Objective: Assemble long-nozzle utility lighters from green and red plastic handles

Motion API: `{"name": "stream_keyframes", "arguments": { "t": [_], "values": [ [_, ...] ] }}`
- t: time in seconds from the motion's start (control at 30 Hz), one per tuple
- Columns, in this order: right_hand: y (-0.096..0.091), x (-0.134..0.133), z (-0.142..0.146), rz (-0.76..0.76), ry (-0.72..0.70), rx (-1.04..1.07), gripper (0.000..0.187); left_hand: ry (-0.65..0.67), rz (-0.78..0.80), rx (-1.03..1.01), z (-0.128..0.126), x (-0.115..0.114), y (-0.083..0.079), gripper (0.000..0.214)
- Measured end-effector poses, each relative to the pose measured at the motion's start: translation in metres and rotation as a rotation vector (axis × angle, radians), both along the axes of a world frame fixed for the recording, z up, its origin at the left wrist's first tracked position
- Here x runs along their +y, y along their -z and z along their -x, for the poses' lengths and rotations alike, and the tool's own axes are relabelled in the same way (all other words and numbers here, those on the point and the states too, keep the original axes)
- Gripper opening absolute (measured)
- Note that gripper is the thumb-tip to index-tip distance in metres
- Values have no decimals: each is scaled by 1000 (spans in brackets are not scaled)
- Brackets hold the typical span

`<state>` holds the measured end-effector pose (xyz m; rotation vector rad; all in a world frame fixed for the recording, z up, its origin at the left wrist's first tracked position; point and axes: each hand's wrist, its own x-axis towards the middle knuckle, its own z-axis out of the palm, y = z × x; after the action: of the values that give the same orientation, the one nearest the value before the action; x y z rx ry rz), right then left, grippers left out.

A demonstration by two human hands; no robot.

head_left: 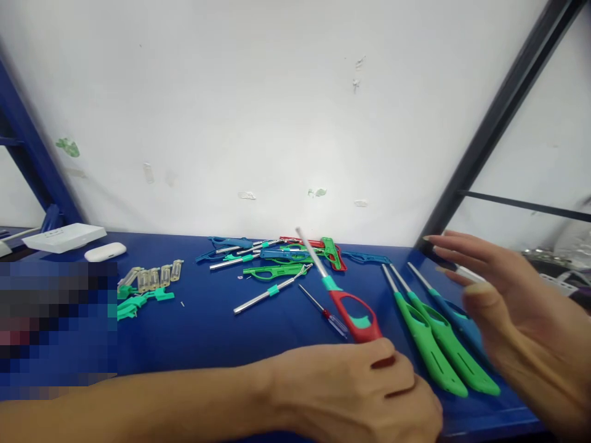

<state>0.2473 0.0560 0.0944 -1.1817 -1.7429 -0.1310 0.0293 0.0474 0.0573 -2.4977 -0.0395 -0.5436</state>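
My left hand (364,387) is closed around the handle of a red long-necked lighter (347,304), whose metal barrel points up and away to the left. My right hand (512,301) is raised at the right with its fingers apart, holding nothing. Below and beside it lie two green lighters (429,344) and a blue lighter (462,317), side by side with their barrels pointing away. A screwdriver (330,315) with a red and clear handle rests on the blue table (207,344), just left of the red lighter.
Loose lighter shells (272,271) and metal barrels (258,301) are piled near the wall. To the left lie several clear fuel tanks (154,278) and green plastic triggers (133,306). A white earbud case (105,251) and white box (67,237) are at far left. A dark frame post (494,129) stands at right.
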Motion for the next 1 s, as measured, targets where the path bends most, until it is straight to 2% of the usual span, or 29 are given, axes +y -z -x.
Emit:
{"name": "stream_keyframes", "arguments": {
  "t": [0.07, 0.17, 0.33, 0.43, 0.53, 0.6, 0.63, 0.73, 0.8, 0.9, 1.0],
  "values": [
    [-1, -2, -1, -1, 5, 26, 48, 72, 55, 5, -17, 15, 4, 41],
    [0, -1, -5, 27, -1, 73, 48, 110, 99, 20, -39, 33, 18, 37],
    [3, 4, -11, 55, 3, 91, 49, 65, 125, 28, -62, 42, 39, 30],
    [3, 4, -12, 68, 15, 79, 48, 22, 125, 38, -65, 39, 41, 29],
    [1, 1, -8, 45, 39, 54, 47, -41, 122, 65, -56, 45, 33, 25],
    [-2, -1, -5, 26, 63, 30, 46, -144, 122, 82, -45, 60, 25, 22],
    [-3, -2, -3, 23, 73, 20, 45, -238, 127, 76, -39, 72, 22, 30],
    [-5, -3, 3, 17, 83, 14, 43, -563, 137, 20, -19, 113, 15, 35],
    [-5, -3, 6, 19, 78, 16, 43, -706, 140, 1, -8, 139, 15, 36],
    [-5, -4, 8, 44, 53, 28, 41, -815, 144, -5, 1, 164, 19, 35],
    [-6, -6, 11, 74, 9, 31, 38, -845, 147, -6, 1, 177, 24, 38]
  ]
}}
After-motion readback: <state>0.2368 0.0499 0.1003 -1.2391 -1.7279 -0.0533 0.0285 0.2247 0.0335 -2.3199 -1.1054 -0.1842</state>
